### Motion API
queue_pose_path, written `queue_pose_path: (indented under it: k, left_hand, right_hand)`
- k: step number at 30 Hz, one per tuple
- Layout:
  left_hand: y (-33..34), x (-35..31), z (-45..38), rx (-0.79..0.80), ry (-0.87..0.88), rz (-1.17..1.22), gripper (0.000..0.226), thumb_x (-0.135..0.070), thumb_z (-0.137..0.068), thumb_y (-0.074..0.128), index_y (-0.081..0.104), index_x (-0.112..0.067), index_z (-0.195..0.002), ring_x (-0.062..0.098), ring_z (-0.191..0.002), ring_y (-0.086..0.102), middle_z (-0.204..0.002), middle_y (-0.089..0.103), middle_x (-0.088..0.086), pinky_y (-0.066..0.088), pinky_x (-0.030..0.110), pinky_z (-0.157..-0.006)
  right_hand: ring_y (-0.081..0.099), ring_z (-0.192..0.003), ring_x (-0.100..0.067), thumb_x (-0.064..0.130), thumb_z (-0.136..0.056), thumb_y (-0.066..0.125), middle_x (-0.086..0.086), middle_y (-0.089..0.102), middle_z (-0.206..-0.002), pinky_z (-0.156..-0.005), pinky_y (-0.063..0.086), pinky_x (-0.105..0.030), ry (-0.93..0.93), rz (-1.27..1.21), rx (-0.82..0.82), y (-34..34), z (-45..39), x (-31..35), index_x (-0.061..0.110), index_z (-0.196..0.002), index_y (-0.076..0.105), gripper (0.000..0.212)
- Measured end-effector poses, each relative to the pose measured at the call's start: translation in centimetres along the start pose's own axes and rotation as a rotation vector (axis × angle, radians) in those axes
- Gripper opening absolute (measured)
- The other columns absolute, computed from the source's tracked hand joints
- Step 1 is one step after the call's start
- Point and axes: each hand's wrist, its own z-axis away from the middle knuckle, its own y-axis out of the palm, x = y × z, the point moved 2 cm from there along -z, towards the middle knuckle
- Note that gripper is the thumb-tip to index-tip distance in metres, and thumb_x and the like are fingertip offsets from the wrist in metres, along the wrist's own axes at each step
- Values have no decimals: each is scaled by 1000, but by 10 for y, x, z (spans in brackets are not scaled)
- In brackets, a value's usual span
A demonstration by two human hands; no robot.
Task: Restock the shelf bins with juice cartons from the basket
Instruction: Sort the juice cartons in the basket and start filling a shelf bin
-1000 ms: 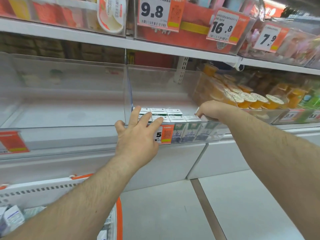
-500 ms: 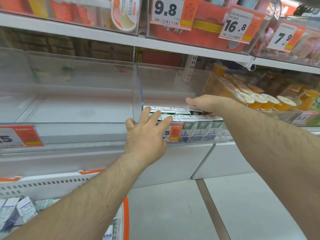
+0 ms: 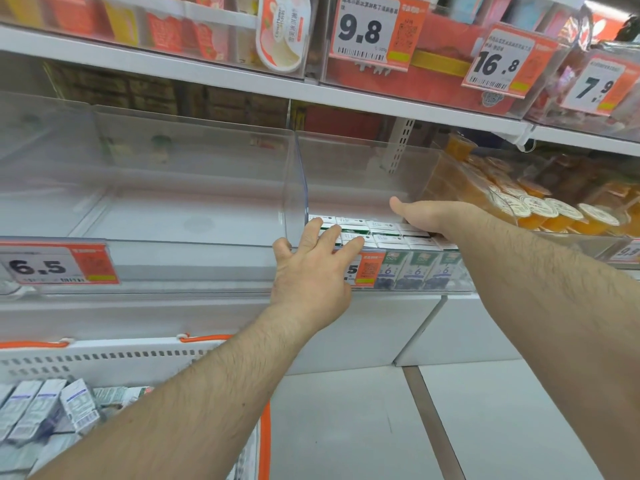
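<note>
Single head view, close, angled down at shelf bins [image 3: 346,188].

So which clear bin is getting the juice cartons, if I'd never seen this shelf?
Find the lower shelf under the big 9.8 price tag. The bin being filled is the middle one, where both hands meet: left hand over its front edge, right hand inside. Unlike the bare bin beside it and the one with orange cups, it holds green-and-white cartons.
</note>
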Motion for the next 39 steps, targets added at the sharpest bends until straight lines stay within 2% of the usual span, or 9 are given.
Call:
queue_pose_path:
  k: [7, 10, 14, 18, 25, 28, 32, 35, 39]
  left_hand:
    - [-3, 1, 2, 61, 28, 14, 72, -27, -91, 46, 8, -40, -151, 22, -147, -8, -161, 5, -5, 18, 54, -105]
    - [-12, 6, 9, 90, 73, 111, 75, -30, -92, 47, 3, -39, -152, 15, -148, -15, -163, -2, -10, 8, 51, -112]
    - [-25, 23, 35, -80, 34, 358, 75, -26, -88, 51, 14, -33, -154, 9, -149, -3, -162, 12, -13, 3, 37, -114]
    - [-28, 55, 77, -200, -100, 525, 71, -25, -80, 55, 33, -27, -148, 11, -145, 21, -152, 37, -11, 12, 25, -102]
    - [5, 167, 180, -61, -495, 682, 52, -25, -78, 60, 54, -23, -130, 16, -121, 53, -129, 59, -6, 41, 39, -104]
    - [43, 231, 255, 197, -873, 569, 48, -24, -85, 64, 54, -18, -132, 22, -119, 54, -135, 55, 3, 43, 32, -99]
    - [77, 266, 315, 604, -851, 207, 58, -38, -82, 62, 47, -26, -136, 25, -121, 47, -138, 47, 4, 45, 38, -98]
    - [96, 269, 315, 658, -828, 223, 60, -36, -81, 62, 45, -27, -138, 26, -125, 42, -138, 44, 5, 43, 41, -100]
    - [114, 280, 299, 569, -947, 349, 61, -32, -80, 62, 45, -27, -138, 27, -122, 48, -141, 41, 6, 47, 42, -97]
  right_hand:
    - [19, -150, -28, 71, -96, 22, -6, 15, -165, -118, 17, -48, 11, -90, -29, 5, 5, -2, 19, -156, 22, 79]
    - [49, -129, -35, 76, -89, 24, -12, 52, -144, -111, 33, -53, -31, 52, -383, 6, 13, 0, 18, -139, 51, 82]
    - [55, -67, -29, 38, -93, 43, 0, 54, -65, -76, 38, -38, -567, 185, -1051, 24, 50, 32, 16, -68, 51, 34]
    - [40, -48, -26, 18, -78, 55, 2, 36, -49, -60, 29, -35, -1164, 64, -1238, 94, 102, 80, 24, -58, 31, 31]
    - [44, -46, -27, 22, -73, 49, -2, 43, -46, -56, 33, -31, -1306, -233, -865, 244, 139, 142, 25, -55, 33, 25]
    - [39, -49, -26, 32, -76, 43, 2, 36, -48, -53, 28, -28, -1083, -256, -564, 308, 132, 149, 22, -54, 27, 29]
    - [47, -61, -24, 25, -88, 54, 5, 43, -55, -57, 30, -31, -716, -221, -122, 387, 112, 140, 20, -56, 36, 37]
    - [60, -87, -28, 28, -90, 58, -2, 59, -90, -72, 47, -34, -632, -4, 36, 428, 107, 128, 18, -88, 60, 10]
    - [48, -123, -34, 47, -81, 68, -15, 38, -139, -98, 47, -45, -492, 137, 120, 465, 100, 113, 19, -143, 31, 78]
